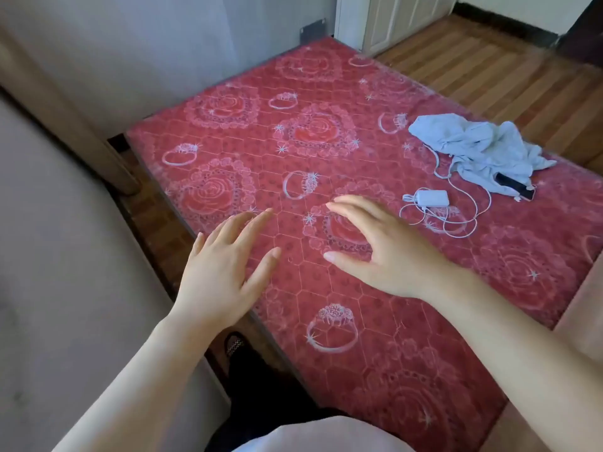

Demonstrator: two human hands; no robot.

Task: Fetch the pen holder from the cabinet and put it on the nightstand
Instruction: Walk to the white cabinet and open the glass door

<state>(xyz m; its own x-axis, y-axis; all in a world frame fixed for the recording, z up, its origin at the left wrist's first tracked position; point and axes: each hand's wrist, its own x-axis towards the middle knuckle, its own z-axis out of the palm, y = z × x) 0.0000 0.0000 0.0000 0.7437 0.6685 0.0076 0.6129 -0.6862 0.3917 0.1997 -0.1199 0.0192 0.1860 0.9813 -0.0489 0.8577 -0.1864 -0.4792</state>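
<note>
Presently, hands: left hand and right hand both spread, holding nothing above the red rose-patterned quilted bed.
Advice: no pen holder visible; head for the white panelled cabinet.

Mattress: red quilted cloth, matt, stitched pattern of hearts and rings.
Floor: striped wood planks, slight sheen.
Garment: pale blue cloth, soft, crumpled.
Charger: white plastic, smooth; cable likewise.
Headboard: beige, matt, possibly padded fabric.
</note>
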